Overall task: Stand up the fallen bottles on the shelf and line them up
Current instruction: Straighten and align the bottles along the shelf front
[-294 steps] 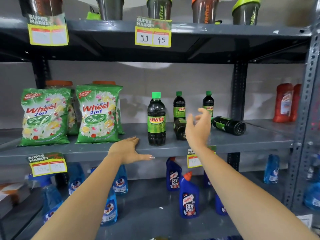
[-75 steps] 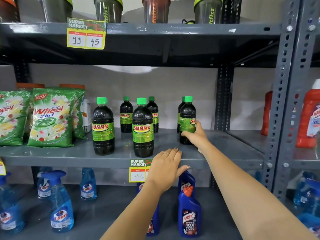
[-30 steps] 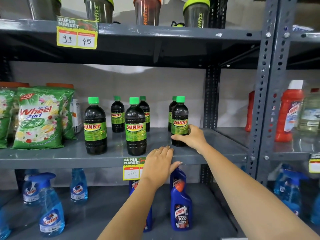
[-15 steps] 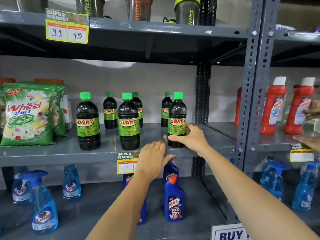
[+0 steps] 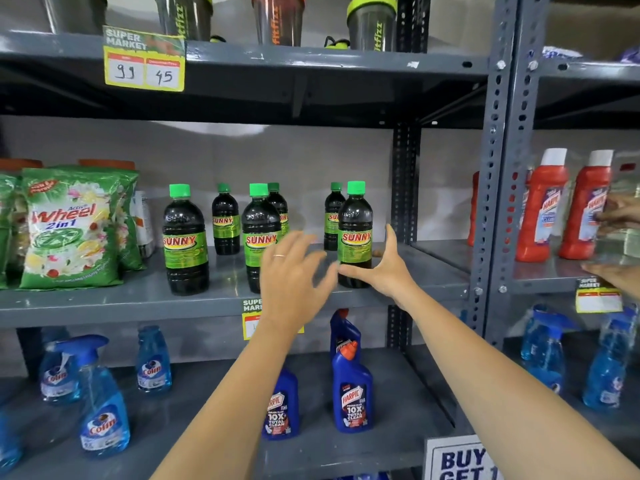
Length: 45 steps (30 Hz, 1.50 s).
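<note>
Several dark Sunny bottles with green caps stand upright on the grey middle shelf. The front row holds a left bottle, a middle bottle and a right bottle. Three smaller-looking ones stand behind, such as the back bottle. My right hand is open beside the right front bottle, thumb raised, fingertips lying against its base. My left hand hovers open with spread fingers, blurred, in front of the middle bottle's lower half.
Green Wheel detergent bags fill the shelf's left. Shaker cups stand on the top shelf. Blue Colin sprays and Harpic bottles are below. A steel post separates red bottles, where another person's hands work.
My right hand has loosened from its grip on the right front bottle and opened. My left hand has lifted off the shelf edge and spread its fingers. The view shifted slightly.
</note>
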Tool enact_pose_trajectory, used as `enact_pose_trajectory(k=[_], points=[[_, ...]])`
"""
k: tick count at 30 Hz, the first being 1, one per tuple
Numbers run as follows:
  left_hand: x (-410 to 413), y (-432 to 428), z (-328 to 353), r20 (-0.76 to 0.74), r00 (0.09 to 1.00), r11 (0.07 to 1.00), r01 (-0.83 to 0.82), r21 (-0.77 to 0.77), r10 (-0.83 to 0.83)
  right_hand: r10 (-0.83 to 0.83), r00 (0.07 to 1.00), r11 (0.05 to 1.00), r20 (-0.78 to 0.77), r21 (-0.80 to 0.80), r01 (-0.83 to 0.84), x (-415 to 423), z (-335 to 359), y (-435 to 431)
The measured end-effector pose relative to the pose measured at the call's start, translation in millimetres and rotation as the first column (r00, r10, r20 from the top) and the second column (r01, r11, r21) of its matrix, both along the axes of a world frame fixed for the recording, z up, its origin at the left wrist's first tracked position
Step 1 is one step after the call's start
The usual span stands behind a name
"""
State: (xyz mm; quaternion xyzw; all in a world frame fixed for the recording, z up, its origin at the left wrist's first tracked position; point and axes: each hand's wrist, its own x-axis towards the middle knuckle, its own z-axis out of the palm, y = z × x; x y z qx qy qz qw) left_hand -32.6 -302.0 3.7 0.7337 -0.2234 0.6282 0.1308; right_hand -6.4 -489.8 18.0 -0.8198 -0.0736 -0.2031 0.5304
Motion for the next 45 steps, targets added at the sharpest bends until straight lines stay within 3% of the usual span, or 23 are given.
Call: enact_pose_trajectory(k=[2, 4, 6, 8, 10, 11, 34, 45], points=[[-8, 20, 4, 0.048, 0.999, 0.96, 0.008, -0.279, 0.005, 0.001, 1.0, 1.0, 0.0, -0.006, -0.001, -1, -1, 1], [-6, 45, 0, -0.083, 0.996, 0.881, -0.014, -0.473, -0.028, 0.005, 1.0, 1.0, 0.027, -0.014, -0.004, -2, -3, 2], [1, 67, -6, -0.286, 0.935, 0.844, 0.025, -0.536, -0.21, -0.007, 0.999, 0.999, 0.044, -0.041, 0.009, -1, -8, 3], [9, 79, -6, -0.499, 0.774, 0.841, 0.08, -0.535, -0.391, -0.035, 0.998, 0.997, 0.043, -0.069, 0.038, 1, -11, 4], [18, 82, -9, -0.644, 0.658, 0.88, 0.061, -0.471, -0.39, -0.06, 0.998, 0.993, 0.035, -0.103, 0.063, 2, -13, 3], [23, 83, -11, -0.664, 0.65, 0.887, 0.033, -0.461, -0.37, -0.062, 0.997, 0.99, 0.04, -0.121, 0.066, 2, -12, 3], [35, 77, -15, -0.676, 0.643, 0.88, -0.006, -0.475, -0.36, 0.025, 0.996, 0.985, 0.086, -0.17, -0.01, 6, -9, -6], [30, 74, -11, -0.731, 0.618, 0.923, -0.022, -0.384, -0.289, 0.028, 0.997, 0.984, 0.068, -0.175, -0.016, 10, -11, -8]])
